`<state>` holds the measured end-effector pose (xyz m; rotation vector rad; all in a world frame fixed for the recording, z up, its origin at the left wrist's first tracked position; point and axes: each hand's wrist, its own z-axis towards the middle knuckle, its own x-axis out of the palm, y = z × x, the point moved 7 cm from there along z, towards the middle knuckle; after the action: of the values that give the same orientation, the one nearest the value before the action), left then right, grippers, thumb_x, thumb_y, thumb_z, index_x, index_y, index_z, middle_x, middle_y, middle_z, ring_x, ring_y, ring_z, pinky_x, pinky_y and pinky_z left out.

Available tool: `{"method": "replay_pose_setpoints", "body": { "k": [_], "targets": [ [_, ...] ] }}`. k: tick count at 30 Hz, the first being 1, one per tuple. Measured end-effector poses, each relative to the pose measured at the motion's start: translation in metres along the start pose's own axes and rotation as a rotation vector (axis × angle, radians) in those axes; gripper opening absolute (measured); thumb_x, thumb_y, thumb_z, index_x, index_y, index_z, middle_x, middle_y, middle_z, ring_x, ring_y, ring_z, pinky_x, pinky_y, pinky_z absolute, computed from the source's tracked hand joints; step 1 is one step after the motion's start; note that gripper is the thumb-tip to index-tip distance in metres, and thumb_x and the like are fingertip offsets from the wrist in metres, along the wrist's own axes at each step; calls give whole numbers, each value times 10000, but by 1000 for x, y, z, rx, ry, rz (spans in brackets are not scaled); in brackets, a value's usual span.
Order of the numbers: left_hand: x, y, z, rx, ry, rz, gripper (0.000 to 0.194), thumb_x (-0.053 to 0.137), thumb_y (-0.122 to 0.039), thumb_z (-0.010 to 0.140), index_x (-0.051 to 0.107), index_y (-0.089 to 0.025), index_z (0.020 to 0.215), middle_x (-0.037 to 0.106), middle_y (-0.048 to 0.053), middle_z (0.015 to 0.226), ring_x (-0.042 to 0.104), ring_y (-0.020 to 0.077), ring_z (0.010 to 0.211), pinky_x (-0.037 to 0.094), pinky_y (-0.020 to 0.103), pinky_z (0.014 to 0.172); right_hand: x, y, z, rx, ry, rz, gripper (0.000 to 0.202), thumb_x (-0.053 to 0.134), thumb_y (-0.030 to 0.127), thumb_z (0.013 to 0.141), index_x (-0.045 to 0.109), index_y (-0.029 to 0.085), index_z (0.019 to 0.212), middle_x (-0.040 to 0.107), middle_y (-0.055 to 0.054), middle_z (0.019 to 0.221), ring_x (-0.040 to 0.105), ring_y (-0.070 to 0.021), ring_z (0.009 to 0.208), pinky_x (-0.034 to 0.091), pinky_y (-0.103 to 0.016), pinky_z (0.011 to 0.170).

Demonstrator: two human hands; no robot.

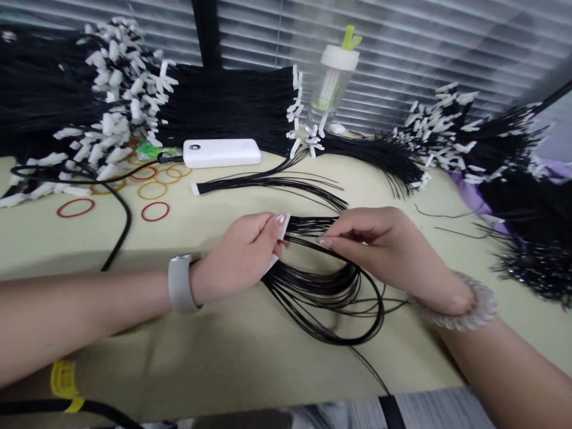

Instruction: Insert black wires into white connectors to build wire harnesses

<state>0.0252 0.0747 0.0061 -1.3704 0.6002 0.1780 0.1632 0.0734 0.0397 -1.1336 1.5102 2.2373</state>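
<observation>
My left hand (pixel 245 253) is closed on a wire harness (pixel 322 277), thumb pressed against the white connector (pixel 285 226) at its upper end. A second white connector end (pixel 270 263) shows just under my left fingers. From there the black wires curve round in a loop to the right. At the upper connector, my right hand (pixel 375 238) pinches some of the thin black wires between thumb and forefinger. Behind both hands lies another black wire bundle (pixel 268 182) with a white connector (pixel 195 189) at its left end, touched by neither hand.
A white power bank (pixel 222 153) with a black cable (pixel 127 220) lies at the back, near red and yellow rubber bands (pixel 155 211). Stacked black harnesses (pixel 232 107) line the rear, beside a clear bottle (pixel 331 86). More wire bundles (pixel 473 137) lie right.
</observation>
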Motion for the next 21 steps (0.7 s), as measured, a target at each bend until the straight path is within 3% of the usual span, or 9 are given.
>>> {"method": "replay_pose_setpoints", "body": {
  "k": [5,11,21],
  "targets": [
    [0,0,-1,-1,2,4,444,262,-387,866,469,-162,544,456,-35,449,398,82,410,316,207,439,1,16,-2,-155,-103,-180,101,549,214,755,620,188,687,572,11,621,488,-70,553,381,-202,497],
    [0,-1,0,20,5,15,448,267,-386,868,471,-157,541,462,-41,467,405,73,423,328,201,470,3,26,-6,-257,-137,-314,92,563,117,714,597,183,660,534,32,579,461,-50,542,363,-186,496],
    [3,-1,-1,20,17,24,448,265,-392,866,470,-159,543,467,-39,476,410,78,441,328,202,480,8,35,-16,-363,-208,-679,167,519,141,736,530,167,571,431,23,517,363,-68,495,269,-229,447]
  ]
}}
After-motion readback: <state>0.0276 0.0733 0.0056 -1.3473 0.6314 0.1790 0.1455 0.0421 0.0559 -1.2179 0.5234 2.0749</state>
